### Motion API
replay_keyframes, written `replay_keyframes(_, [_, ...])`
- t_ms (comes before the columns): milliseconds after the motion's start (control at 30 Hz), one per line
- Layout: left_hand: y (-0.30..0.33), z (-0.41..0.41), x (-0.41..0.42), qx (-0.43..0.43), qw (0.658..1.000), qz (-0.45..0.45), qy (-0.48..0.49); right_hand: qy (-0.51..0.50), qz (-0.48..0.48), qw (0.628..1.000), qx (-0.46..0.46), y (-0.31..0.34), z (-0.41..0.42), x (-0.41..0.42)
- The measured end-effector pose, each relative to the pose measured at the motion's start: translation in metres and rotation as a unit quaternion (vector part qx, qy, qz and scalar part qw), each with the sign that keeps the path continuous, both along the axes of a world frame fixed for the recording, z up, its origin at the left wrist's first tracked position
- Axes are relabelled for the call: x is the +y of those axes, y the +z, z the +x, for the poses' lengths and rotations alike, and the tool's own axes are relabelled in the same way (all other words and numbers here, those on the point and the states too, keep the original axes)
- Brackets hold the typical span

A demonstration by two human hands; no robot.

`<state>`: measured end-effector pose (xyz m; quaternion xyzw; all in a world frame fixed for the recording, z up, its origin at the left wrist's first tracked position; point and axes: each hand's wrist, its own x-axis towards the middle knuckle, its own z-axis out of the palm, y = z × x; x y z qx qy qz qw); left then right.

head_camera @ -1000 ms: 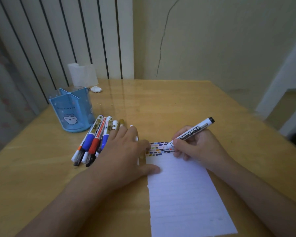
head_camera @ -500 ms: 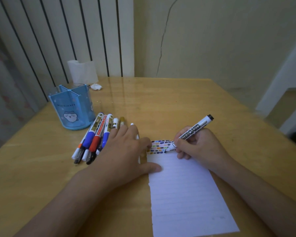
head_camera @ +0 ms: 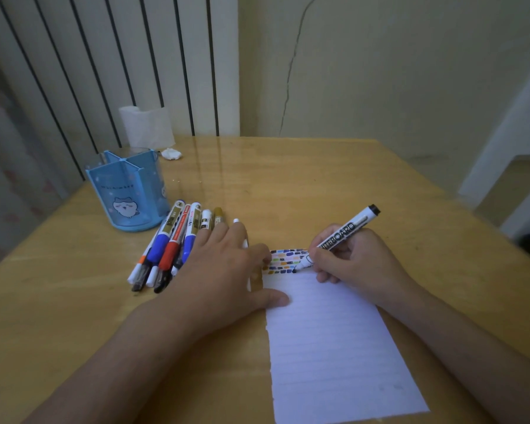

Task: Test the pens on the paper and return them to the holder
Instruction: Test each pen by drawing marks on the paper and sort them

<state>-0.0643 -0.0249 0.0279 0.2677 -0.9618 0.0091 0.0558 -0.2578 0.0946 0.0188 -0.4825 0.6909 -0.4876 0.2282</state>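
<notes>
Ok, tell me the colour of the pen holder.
Light blue pen holder, with a small white cartoon figure on its front; the head view shows it.

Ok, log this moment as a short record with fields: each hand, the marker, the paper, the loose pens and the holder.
left hand: left hand lies flat, fingers straight, its thumb on the paper's left edge
right hand: right hand grips the whiteboard marker
marker: uncapped, tip down on the bottom row of colour marks
paper: lined paper, marks only at its top, the rest blank
loose pens: loose pens lie side by side on the table, partly under the left hand
holder: blue holder stands upright beyond the pens; no pens visible in it
</notes>
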Motion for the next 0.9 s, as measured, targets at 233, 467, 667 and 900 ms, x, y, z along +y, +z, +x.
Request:
replay_keyframes(233, [0.0033,-0.0009,0.0025,-0.016,1.0,0.008,0.003,-0.004,-0.007,1.0,0.001,-0.0016,-0.0029,0.0002])
replay_keyframes(467, [0.0035,-0.0006,0.0025,-0.017,1.0,0.012,0.001,-0.01,-0.005,1.0,0.005,-0.0027,-0.0041,-0.0008])
replay_keyframes(667, [0.0016,0.0005,0.001,-0.006,1.0,0.008,-0.003,0.0,-0.005,1.0,0.011,-0.0026,-0.0031,-0.0006])
replay_keyframes(900, [-0.0015,0.0002,-0.0008,-0.002,1.0,-0.008,-0.003,-0.004,-0.004,1.0,0.007,-0.0016,-0.0016,-0.0006])
